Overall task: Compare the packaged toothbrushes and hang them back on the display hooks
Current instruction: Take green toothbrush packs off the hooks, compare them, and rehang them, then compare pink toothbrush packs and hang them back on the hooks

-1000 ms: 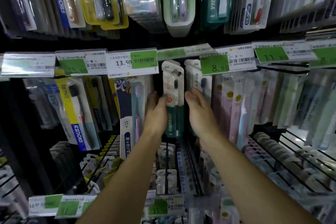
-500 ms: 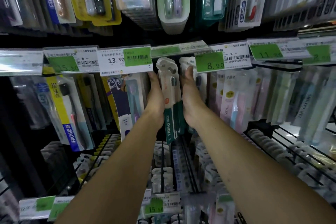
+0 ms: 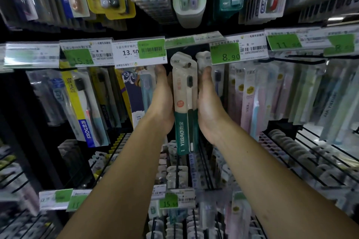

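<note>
A white-and-green YIBAO toothbrush pack (image 3: 183, 103) hangs upright on a display hook (image 3: 188, 65) in the middle row, the hook tip showing through its hang hole. More packs of the same kind sit behind it. My left hand (image 3: 162, 101) lies along the pack's left edge with the fingers stretched upward. My right hand (image 3: 207, 103) lies along its right edge, fingertips near a second pack top (image 3: 203, 58). Both palms press the stack between them. How the fingers lie behind the packs is hidden.
Price tags (image 3: 139, 52) line the rail above, one reading 13.50 and another 8.90 (image 3: 226, 53). Blue-and-yellow FROG packs (image 3: 85, 106) hang at left, pastel packs (image 3: 256, 99) at right. More packs hang overhead, and wire hooks with stock fill the lower shelf (image 3: 178, 176).
Both hands have slid up the sides of the hanging packs and closed in on them. The view has moved nearer the shelf.
</note>
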`<state>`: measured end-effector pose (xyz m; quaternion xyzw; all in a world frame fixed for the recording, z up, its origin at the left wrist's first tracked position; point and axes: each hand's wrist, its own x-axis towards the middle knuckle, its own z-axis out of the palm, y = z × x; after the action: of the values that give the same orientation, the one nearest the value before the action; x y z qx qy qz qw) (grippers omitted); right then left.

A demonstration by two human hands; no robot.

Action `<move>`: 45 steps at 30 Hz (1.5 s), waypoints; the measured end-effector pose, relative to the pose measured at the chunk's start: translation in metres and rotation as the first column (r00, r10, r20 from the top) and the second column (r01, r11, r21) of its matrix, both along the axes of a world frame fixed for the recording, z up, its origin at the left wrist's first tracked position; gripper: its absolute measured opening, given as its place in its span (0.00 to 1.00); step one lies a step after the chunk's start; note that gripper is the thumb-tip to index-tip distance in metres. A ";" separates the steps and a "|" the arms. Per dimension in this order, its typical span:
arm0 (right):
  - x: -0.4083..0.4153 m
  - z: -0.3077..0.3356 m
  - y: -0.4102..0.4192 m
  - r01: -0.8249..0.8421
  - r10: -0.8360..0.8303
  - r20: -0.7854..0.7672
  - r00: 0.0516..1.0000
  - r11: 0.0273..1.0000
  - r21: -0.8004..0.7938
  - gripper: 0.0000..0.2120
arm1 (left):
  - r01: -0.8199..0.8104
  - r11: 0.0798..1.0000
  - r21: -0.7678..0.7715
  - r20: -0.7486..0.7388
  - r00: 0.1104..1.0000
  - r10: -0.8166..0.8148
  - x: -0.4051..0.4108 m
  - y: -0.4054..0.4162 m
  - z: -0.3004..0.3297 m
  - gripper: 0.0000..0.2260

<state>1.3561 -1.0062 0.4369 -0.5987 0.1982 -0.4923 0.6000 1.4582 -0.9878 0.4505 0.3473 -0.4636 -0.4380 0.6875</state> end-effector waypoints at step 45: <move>-0.135 -0.043 -0.009 0.713 -0.754 0.007 0.657 0.619 -0.329 0.03 | -0.402 0.526 -0.749 0.329 0.465 0.822 -0.029 0.023 0.017 0.15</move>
<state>1.2210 -1.0153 0.3935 -0.5808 0.3865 -0.6778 0.2323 1.4295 -0.9646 0.4679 0.4010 -0.6104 0.1727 0.6610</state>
